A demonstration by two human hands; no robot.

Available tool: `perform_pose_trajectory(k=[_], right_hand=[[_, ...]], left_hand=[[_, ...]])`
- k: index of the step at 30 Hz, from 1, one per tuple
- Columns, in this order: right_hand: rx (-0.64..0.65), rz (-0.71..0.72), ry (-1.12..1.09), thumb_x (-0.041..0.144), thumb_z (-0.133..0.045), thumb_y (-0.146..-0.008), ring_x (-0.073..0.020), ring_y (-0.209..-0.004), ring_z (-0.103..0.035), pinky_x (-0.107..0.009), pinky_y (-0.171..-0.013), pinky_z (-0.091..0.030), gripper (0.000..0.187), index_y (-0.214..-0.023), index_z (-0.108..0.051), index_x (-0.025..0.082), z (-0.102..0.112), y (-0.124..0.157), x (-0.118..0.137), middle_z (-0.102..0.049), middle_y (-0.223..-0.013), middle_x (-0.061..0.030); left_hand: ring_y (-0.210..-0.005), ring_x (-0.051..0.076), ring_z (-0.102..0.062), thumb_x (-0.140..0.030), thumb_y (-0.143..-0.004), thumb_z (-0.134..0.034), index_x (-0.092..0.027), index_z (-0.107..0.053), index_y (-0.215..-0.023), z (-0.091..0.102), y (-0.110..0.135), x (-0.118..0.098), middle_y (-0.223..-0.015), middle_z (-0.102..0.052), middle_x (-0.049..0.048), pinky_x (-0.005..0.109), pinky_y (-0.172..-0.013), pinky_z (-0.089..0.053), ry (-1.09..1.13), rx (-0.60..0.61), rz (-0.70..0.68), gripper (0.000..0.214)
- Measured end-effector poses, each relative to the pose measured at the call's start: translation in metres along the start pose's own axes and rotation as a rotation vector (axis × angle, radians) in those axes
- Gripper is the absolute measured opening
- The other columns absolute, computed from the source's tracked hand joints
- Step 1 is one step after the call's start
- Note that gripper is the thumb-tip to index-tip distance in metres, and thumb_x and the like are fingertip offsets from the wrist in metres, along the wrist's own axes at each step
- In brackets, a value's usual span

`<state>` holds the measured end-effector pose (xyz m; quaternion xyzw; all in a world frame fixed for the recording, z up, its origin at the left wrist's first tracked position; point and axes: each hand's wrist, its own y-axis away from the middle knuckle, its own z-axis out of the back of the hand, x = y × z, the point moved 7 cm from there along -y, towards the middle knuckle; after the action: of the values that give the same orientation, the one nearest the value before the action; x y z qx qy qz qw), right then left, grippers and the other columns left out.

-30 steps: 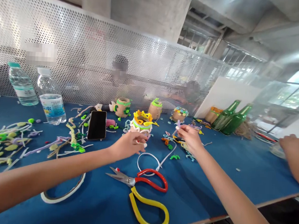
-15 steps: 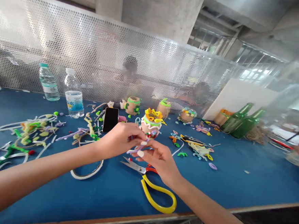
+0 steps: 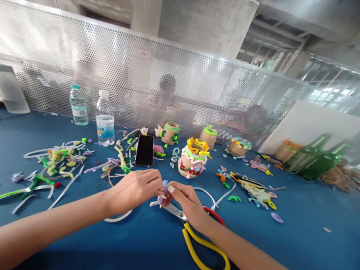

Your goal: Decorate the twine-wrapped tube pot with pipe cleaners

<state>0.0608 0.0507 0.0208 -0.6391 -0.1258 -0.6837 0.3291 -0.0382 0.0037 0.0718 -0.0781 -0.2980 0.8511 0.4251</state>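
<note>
My left hand (image 3: pixel 137 188) and my right hand (image 3: pixel 183 201) meet above the blue table (image 3: pixel 299 238), fingers pinched together on a short purple pipe cleaner (image 3: pixel 162 194). Just behind them stands a small clay pot (image 3: pixel 192 158) wrapped in white, green, yellow and orange pipe cleaners. Under my right wrist lie scissors (image 3: pixel 201 241) with one red and one yellow handle. A white pipe cleaner loop (image 3: pixel 212 195) curls beside them.
A black phone (image 3: pixel 145 150) lies flat behind my hands. Two water bottles (image 3: pixel 105 118) stand at back left. Loose pipe cleaner scraps (image 3: pixel 54 163) litter the left. More decorated pots (image 3: pixel 170 133) and two green glass bottles (image 3: pixel 317 157) line the perforated screen (image 3: pixel 49 60). People sit beyond it.
My right hand drew back from the scraps at right and joined my left hand on the purple pipe cleaner. Both hands came nearer to me. The camera view shifted left.
</note>
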Motion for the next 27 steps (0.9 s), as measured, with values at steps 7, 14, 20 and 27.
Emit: perform_pose_trajectory(k=[7, 14, 20, 27], right_hand=[[0.027, -0.154, -0.160, 0.056, -0.060, -0.080, -0.0102, -0.056, -0.054, -0.023, -0.057, -0.043, 0.042, -0.068, -0.057, 0.016, -0.004, 0.006, -0.013, -0.058, -0.061, 0.0005], [-0.024, -0.100, -0.052, 0.053, -0.055, -0.085, -0.0099, -0.057, -0.051, -0.022, -0.057, -0.042, 0.044, -0.060, -0.055, 0.016, 0.003, 0.010, -0.001, -0.054, -0.059, 0.0011], [0.134, -0.131, 0.007, 0.061, -0.051, -0.083, -0.0084, -0.048, -0.044, -0.021, -0.049, -0.034, 0.050, -0.059, -0.049, 0.017, -0.007, 0.011, -0.011, -0.047, -0.053, 0.0035], [-0.019, -0.111, 0.040, 0.054, -0.049, -0.087, -0.0086, -0.049, -0.042, -0.022, -0.050, -0.033, 0.048, -0.055, -0.046, 0.018, 0.000, 0.008, -0.013, -0.045, -0.051, 0.0037]], left_hand=[[-0.071, 0.011, -0.060, -0.017, -0.098, -0.031, -0.015, -0.061, -0.092, -0.002, 0.012, -0.011, -0.082, -0.064, 0.0039, 0.020, -0.064, -0.048, 0.054, -0.037, -0.021, 0.030], [-0.074, 0.012, -0.060, -0.012, -0.095, -0.038, -0.016, -0.060, -0.095, 0.000, 0.016, -0.009, -0.084, -0.063, 0.0043, 0.021, -0.065, -0.049, 0.029, -0.119, 0.041, 0.023], [-0.064, 0.013, -0.058, -0.015, -0.097, -0.031, -0.015, -0.060, -0.090, -0.004, 0.016, -0.024, -0.077, -0.062, 0.0033, 0.024, -0.059, -0.047, -0.027, -0.050, -0.059, 0.029], [-0.065, 0.014, -0.060, -0.013, -0.096, -0.031, -0.014, -0.060, -0.087, -0.004, 0.013, -0.026, -0.076, -0.062, 0.0048, 0.024, -0.059, -0.049, -0.110, -0.016, -0.059, 0.030]])
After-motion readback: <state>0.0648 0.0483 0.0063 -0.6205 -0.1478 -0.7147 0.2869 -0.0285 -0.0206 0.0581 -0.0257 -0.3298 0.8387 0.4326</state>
